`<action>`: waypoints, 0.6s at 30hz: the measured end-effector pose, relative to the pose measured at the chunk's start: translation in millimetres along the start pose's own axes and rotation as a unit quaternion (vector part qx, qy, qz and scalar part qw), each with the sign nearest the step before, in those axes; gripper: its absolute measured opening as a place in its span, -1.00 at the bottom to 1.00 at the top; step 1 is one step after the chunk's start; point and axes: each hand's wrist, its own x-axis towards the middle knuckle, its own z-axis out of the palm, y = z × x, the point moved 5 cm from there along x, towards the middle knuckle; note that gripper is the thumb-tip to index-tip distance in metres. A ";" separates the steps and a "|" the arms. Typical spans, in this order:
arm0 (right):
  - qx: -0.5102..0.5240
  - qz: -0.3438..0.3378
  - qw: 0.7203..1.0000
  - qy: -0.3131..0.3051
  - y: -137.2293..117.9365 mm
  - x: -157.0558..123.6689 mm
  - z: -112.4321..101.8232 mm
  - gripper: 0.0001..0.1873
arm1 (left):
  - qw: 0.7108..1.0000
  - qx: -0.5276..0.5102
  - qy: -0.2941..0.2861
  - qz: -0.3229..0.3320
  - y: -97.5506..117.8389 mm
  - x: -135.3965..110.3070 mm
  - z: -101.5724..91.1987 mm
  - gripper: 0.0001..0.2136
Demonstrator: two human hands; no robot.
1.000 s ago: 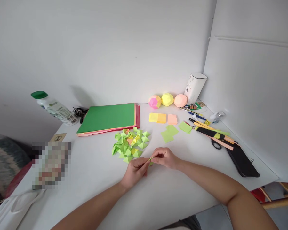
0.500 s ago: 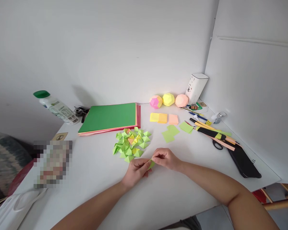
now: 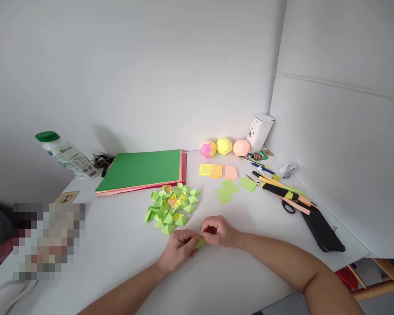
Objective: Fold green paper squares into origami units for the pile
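Between my two hands is a small piece of light green paper (image 3: 200, 242), mostly covered by the fingers. My left hand (image 3: 180, 248) pinches its left side between thumb and fingers. My right hand (image 3: 219, 231) has its fingertips closed on the paper's upper edge, so the two hands nearly touch. Just beyond my left hand lies a heap of folded paper pieces (image 3: 168, 209), mostly green with some yellow and orange ones. Flat green paper squares (image 3: 226, 192) lie beyond my right hand.
Behind the heap lies a stack of coloured sheets (image 3: 141, 170). Yellow and orange note pads (image 3: 211, 170) and several faceted paper balls (image 3: 224, 146) are at the back. A black phone (image 3: 325, 232), a cutter (image 3: 277, 190) and pens are on the right. A bottle (image 3: 68, 157) stands left.
The camera view has shifted, so the table things sit lower and further left. Both hands keep their pinch on the green paper, with little visible movement against the table.
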 end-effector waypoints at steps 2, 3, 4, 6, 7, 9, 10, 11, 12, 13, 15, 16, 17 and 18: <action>0.008 0.041 0.999 0.005 2.8 -0.6 -1.6 -0.90 | 1.000 0.006 -0.007 -0.001 -0.3 1.2 0.8 -0.67; 0.014 0.058 0.998 0.003 4.0 -0.7 -2.0 -0.89 | 1.000 0.007 -0.009 -0.001 -0.4 1.7 1.0 -0.66; 0.021 0.070 0.997 0.001 5.0 -0.7 -2.3 -0.87 | 1.000 0.007 -0.011 -0.002 -0.5 2.2 1.1 -0.66; 0.028 0.079 0.997 -0.002 6.0 -0.1 -2.9 -0.83 | 1.000 0.004 -0.014 -0.005 -1.2 3.0 1.5 -0.66; 0.028 0.078 0.997 0.002 6.3 0.3 -3.6 -0.81 | 1.000 0.001 -0.014 -0.006 -1.8 3.3 1.7 -0.66; 0.018 0.073 0.997 0.021 7.2 0.9 -5.7 -0.78 | 1.000 -0.006 -0.004 -0.009 -3.9 4.1 1.6 -0.67; 0.013 0.072 0.997 0.033 7.9 1.1 -6.9 -0.77 | 1.000 -0.013 0.006 -0.010 -5.2 4.6 1.2 -0.66; 0.008 0.073 0.996 0.041 8.7 1.3 -7.6 -0.77 | 1.000 -0.019 0.017 -0.014 -6.8 5.1 0.6 -0.64; 0.008 0.078 0.996 0.049 9.8 1.3 -8.3 -0.76 | 0.999 -0.025 0.034 -0.022 -8.9 5.6 -0.6 -0.64; 0.012 0.085 0.995 0.054 11.0 1.5 -8.6 -0.75 | 0.998 -0.036 0.052 -0.026 -10.4 5.9 -1.9 -0.63; 0.027 0.097 0.993 0.059 12.7 2.0 -9.2 -0.74 | 0.995 -0.058 0.074 -0.019 -11.2 6.2 -3.9 -0.64; 0.035 0.101 0.992 0.061 13.2 2.4 -9.8 -0.74 | 0.994 -0.065 0.082 -0.019 -11.4 6.0 -4.8 -0.65; 0.043 0.103 0.992 0.065 13.3 2.8 -10.5 -0.73 | 0.993 -0.074 0.087 -0.019 -11.2 5.6 -5.7 -0.65; 0.050 0.104 0.991 0.066 13.1 3.3 -11.3 -0.73 | 0.993 -0.078 0.087 -0.019 -10.4 5.1 -6.2 -0.65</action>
